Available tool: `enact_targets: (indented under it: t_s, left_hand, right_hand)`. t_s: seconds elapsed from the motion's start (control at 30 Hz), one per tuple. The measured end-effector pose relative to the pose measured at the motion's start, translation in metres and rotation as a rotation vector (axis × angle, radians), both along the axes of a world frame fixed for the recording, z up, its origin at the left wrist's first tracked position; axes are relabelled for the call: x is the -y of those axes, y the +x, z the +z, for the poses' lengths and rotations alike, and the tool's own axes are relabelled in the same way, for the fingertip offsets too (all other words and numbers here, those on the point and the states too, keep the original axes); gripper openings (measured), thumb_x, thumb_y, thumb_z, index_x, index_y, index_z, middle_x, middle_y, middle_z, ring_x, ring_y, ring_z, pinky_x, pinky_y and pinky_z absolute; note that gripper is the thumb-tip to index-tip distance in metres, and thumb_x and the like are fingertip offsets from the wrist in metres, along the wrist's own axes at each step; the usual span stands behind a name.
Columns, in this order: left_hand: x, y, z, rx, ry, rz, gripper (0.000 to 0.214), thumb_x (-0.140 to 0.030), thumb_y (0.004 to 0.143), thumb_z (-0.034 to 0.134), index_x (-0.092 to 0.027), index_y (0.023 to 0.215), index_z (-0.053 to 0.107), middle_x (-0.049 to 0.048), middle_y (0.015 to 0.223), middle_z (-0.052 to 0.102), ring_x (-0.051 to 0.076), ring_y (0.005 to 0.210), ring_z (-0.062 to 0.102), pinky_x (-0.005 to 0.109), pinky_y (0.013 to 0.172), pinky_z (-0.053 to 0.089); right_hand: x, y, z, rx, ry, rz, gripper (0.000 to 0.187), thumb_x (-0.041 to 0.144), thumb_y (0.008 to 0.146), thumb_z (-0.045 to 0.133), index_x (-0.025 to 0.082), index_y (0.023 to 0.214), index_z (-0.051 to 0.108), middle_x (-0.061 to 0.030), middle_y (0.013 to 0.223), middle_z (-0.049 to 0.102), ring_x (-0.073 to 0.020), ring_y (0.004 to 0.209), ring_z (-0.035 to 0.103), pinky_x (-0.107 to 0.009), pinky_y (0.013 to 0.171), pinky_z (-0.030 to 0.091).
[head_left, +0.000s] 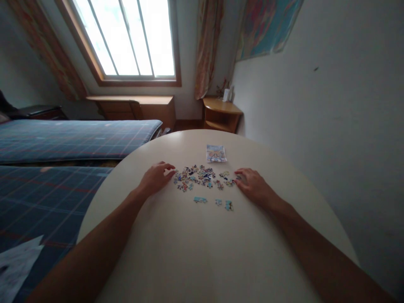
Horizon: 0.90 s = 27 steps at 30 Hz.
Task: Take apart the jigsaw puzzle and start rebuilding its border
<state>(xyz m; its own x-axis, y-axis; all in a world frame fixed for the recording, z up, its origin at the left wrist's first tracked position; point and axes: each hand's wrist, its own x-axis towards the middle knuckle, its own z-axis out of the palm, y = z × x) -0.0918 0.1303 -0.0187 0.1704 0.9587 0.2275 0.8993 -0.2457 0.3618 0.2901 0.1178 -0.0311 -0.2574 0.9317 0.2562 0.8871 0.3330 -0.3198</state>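
Note:
A loose pile of jigsaw puzzle pieces [206,174] lies in the middle of the round table [189,252]. At the pile's left edge is my left hand [157,177], with thumb and forefinger a little apart and no piece visible between them. My right hand [252,184] rests at the right edge, fingers stretched out beside a few pieces; whether it touches one is too small to tell. Nearer to me lie a light-blue joined strip [200,200], a small blue piece [218,202] and a blue-green cluster [229,205]. Beyond the pile is a picture sheet [216,153].
Plaid-covered beds [78,136] stand to the left, with papers [20,261] on the nearer one. A white wall [347,126] runs close along the right. Behind the table are a wooden desk [154,100], a corner shelf [222,106] and a bright window [126,38].

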Motion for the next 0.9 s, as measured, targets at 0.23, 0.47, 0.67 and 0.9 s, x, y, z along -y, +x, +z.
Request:
enact_targets:
  t_s: [0.23, 0.47, 0.67, 0.9]
  left_hand:
    - [-0.003, 0.004, -0.006, 0.022, 0.018, -0.178, 0.028, -0.039, 0.091, 0.054, -0.025, 0.102, 0.077, 0.0088, 0.109, 0.065, 0.023, 0.102, 0.06, 0.037, 0.097, 0.045]
    - [-0.012, -0.004, -0.016, 0.054, 0.053, -0.172, 0.022, -0.032, 0.089, 0.055, -0.02, 0.094, 0.072, 0.009, 0.104, 0.067, 0.026, 0.101, 0.061, 0.04, 0.096, 0.045]
    - [-0.012, -0.008, -0.017, -0.007, 0.056, -0.04, 0.029, -0.034, 0.089, 0.055, -0.018, 0.108, 0.071, 0.0107, 0.108, 0.067, 0.028, 0.103, 0.06, 0.04, 0.097, 0.045]
    - [-0.014, -0.001, -0.015, 0.0, 0.034, -0.003, 0.022, -0.033, 0.086, 0.058, -0.02, 0.094, 0.073, 0.009, 0.104, 0.069, 0.027, 0.101, 0.06, 0.039, 0.099, 0.044]
  right_hand:
    - [0.0, 0.0, 0.0, 0.013, -0.005, 0.006, 0.032, 0.034, 0.089, 0.053, 0.017, 0.114, 0.064, -0.0144, 0.124, 0.063, -0.0293, 0.118, 0.055, -0.045, 0.104, 0.042]
    - [0.0, 0.001, 0.001, 0.021, -0.016, 0.011, 0.033, 0.035, 0.09, 0.052, 0.016, 0.114, 0.063, -0.0143, 0.126, 0.063, -0.0293, 0.118, 0.055, -0.045, 0.104, 0.042]
    - [0.0, 0.0, 0.001, 0.033, -0.019, 0.011, 0.033, 0.034, 0.09, 0.051, 0.015, 0.115, 0.063, -0.0151, 0.126, 0.062, -0.0299, 0.118, 0.055, -0.046, 0.104, 0.042]
    - [0.001, -0.001, 0.002, 0.042, -0.025, 0.014, 0.034, 0.034, 0.091, 0.05, 0.016, 0.116, 0.063, -0.0149, 0.127, 0.062, -0.0297, 0.118, 0.055, -0.046, 0.103, 0.042]
